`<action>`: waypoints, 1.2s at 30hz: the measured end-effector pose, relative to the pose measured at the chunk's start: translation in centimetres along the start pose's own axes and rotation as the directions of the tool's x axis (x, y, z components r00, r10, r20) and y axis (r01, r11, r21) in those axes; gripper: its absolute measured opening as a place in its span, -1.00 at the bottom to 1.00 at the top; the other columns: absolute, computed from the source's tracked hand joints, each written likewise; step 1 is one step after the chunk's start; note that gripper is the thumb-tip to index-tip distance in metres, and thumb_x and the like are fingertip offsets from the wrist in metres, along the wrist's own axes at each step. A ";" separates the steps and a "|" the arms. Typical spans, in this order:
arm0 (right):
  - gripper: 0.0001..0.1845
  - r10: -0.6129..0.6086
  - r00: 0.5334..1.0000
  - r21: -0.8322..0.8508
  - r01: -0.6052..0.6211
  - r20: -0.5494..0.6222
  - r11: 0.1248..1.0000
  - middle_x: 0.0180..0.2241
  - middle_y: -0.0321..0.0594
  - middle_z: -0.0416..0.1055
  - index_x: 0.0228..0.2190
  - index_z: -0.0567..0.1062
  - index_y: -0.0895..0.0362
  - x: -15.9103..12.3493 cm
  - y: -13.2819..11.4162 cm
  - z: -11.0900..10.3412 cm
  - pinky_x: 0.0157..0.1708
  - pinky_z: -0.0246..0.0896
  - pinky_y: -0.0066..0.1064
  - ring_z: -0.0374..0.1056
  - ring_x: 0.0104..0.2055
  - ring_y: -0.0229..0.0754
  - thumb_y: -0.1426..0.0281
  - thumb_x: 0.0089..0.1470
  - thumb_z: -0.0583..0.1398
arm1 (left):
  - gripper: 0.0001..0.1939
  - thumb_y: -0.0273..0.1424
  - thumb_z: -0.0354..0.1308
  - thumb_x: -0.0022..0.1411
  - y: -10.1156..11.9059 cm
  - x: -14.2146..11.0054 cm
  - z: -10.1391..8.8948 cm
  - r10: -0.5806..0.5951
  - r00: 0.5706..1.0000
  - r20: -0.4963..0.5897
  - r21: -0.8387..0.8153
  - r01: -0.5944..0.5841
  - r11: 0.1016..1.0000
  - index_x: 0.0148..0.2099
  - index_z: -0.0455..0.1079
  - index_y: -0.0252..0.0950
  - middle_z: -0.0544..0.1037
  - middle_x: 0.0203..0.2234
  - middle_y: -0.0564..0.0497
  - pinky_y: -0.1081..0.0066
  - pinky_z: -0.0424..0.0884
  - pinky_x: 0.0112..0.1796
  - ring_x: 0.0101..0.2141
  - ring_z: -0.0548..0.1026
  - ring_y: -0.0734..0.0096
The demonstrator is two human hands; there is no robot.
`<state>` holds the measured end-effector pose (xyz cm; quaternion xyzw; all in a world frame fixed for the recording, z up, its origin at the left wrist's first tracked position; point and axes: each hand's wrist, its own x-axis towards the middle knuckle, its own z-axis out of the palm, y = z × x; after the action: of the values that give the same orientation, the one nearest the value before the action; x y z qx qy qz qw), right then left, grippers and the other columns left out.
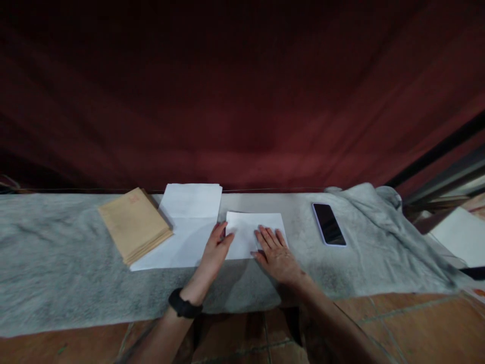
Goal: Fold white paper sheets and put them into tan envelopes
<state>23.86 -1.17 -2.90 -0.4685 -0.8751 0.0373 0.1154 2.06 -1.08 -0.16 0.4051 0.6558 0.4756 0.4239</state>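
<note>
A small folded white paper (252,227) lies on a grey cloth (56,258) in front of me. My right hand (275,250) lies flat on its lower right part, fingers stretched out and pressing down. My left hand (215,250) rests at the paper's left edge with fingers together and extended, touching the edge; a black band is on that wrist. Neither hand grips anything.
A stack of white sheets (185,222) lies left of the folded paper, with a pile of brown envelopes (134,225) further left. A dark phone (328,224) lies to the right. A red curtain (242,101) hangs behind. Tiled floor (397,323) shows below.
</note>
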 end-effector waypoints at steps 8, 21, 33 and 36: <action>-0.18 -0.027 0.999 0.046 0.026 0.024 0.999 0.41 0.05 -0.09 0.36 0.06 0.19 0.0 -0.2 -0.6 0.38 -0.21 0.11 -0.10 0.43 0.11 0.03 0.25 0.11 | -0.39 -0.38 0.34 -0.07 0.6 -0.2 0.0 -0.164 0.985 -0.054 -0.239 0.146 0.960 0.09 0.42 -0.30 0.58 -0.20 -0.05 0.33 0.41 -0.14 -0.20 0.53 0.27; -0.17 -0.006 1.000 0.077 0.007 -0.015 0.997 0.40 0.06 -0.04 0.35 0.09 0.24 0.3 -1.7 -1.1 0.37 -0.09 0.02 -0.02 0.40 0.13 0.20 0.18 0.21 | -0.27 -0.37 0.37 -0.15 2.6 0.5 0.6 -0.063 0.997 0.033 -0.305 0.070 0.950 0.15 0.39 -0.32 0.52 -0.47 0.12 0.44 0.33 -0.40 -0.48 0.46 0.43; -0.56 0.667 0.744 0.976 -0.106 -0.050 0.191 -0.11 -0.16 0.59 -0.04 0.53 0.13 2.9 0.4 -4.5 0.05 0.34 -0.20 0.48 -0.05 -0.05 0.10 0.25 0.10 | -0.56 -0.32 0.30 0.12 3.5 1.0 1.0 -0.025 0.976 -0.217 -0.407 -0.067 0.911 0.07 0.41 -0.19 0.50 -0.01 -0.03 0.33 0.36 0.03 -0.01 0.46 0.33; -0.48 0.710 0.697 0.993 -0.020 0.099 -0.119 -0.12 -0.16 0.60 -0.02 0.50 0.15 3.2 -0.3 -4.1 0.00 0.39 -0.20 0.49 -0.08 -0.04 0.04 0.17 0.15 | -0.48 -0.39 0.36 0.07 3.0 0.3 2.2 -0.222 0.968 0.120 -0.510 0.252 0.823 0.09 0.37 -0.23 0.55 -0.15 -0.06 0.29 0.46 -0.10 -0.13 0.54 0.29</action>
<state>22.90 1.14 1.70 -0.4779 -0.3436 0.5403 0.6013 4.43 0.44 2.28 0.2034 0.5356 0.5676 0.5913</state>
